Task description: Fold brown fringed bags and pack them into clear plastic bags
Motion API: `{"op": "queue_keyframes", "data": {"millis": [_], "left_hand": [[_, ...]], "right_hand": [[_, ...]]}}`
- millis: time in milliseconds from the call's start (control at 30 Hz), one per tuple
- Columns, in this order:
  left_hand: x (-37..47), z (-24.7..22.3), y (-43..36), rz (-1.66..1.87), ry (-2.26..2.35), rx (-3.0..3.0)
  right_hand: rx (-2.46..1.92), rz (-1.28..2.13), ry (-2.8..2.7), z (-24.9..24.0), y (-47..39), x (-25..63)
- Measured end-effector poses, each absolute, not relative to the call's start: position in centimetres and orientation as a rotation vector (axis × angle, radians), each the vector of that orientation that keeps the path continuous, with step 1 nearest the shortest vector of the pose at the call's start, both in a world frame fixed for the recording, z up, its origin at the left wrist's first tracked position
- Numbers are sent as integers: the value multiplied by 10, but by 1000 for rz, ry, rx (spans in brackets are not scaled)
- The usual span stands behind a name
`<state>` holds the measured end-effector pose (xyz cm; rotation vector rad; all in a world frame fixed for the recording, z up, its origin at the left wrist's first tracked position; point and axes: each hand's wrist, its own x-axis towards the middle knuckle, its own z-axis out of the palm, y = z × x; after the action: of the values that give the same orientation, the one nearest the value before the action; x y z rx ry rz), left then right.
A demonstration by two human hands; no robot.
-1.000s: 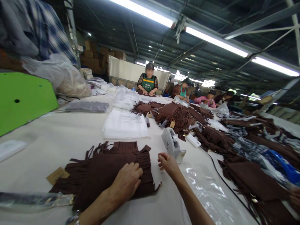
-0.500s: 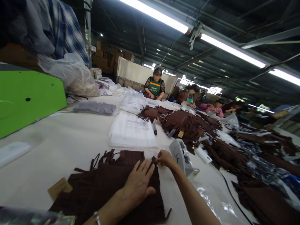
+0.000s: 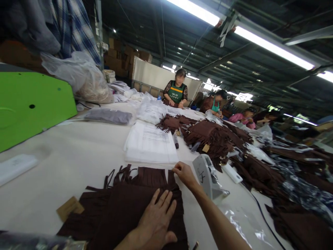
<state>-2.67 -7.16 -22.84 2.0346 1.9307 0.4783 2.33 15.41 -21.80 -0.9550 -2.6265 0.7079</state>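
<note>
A pale work surface (image 3: 65,152) fills the foreground; at its near edge lies a brown fringed piece (image 3: 125,205), the left hand (image 3: 157,218) flat on it, fingers apart, the right hand (image 3: 182,173) pinching a fringe strip (image 3: 171,178) at its far corner; beyond come a grey dispenser (image 3: 204,175), then white sheets (image 3: 151,144); toward the right edge, a brown heap (image 3: 212,133); at the far edge, an aproned person (image 3: 175,93).
</note>
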Motion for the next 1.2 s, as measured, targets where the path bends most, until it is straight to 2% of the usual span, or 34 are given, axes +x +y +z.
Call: {"op": "queue_keyframes", "data": {"millis": [200,300,467,600,700,800,1033,1200], "left_hand": [[-24,-228,-76,549,1974,2059],[-26,-232,-82,587,2184,1995],[-38,-241,-97,605,2433,1869],[-43,-247,-104,671,2441,1871],[-45,-246,-107,730,2431,1839],[-49,-234,-105,784,2440,1785],[-54,-194,-66,611,2379,1937],[-52,-197,-43,478,2358,2046]], "right_hand": [[-849,702,-2572,-211,134,36],[-842,821,-2490,-210,113,58],[-939,1034,-2397,-243,75,85],[-789,872,-2581,-265,56,88],[-642,726,-2664,-262,51,85],[-613,741,-2689,-251,51,83],[-831,1173,-2343,-238,50,77],[-842,1145,-2327,-244,47,73]]}}
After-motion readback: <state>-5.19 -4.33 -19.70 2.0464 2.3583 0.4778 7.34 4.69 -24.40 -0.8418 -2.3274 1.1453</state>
